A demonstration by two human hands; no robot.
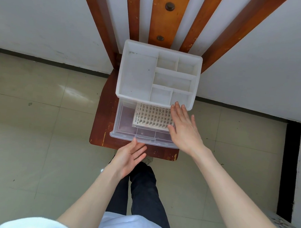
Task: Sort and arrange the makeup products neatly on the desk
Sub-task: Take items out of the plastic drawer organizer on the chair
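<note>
1. A white plastic organiser with divided top compartments [138, 77] sits on a dark red-brown wooden chair seat [102, 121] at the centre of the frame.
2. Its clear plastic drawer [123, 126] is pulled out toward the lower edge.
3. A white card of false lash clusters [152, 118] lies flat inside the drawer, toward its right side.
4. The right hand [182, 129] hovers flat over the drawer's right part, fingers straight, grasping nothing.
5. The left hand [130, 157] is relaxed, palm turned inward, fingertips at the drawer's front lip, holding nothing.
6. Pale floor tiles [27, 131] surround the chair.
</note>
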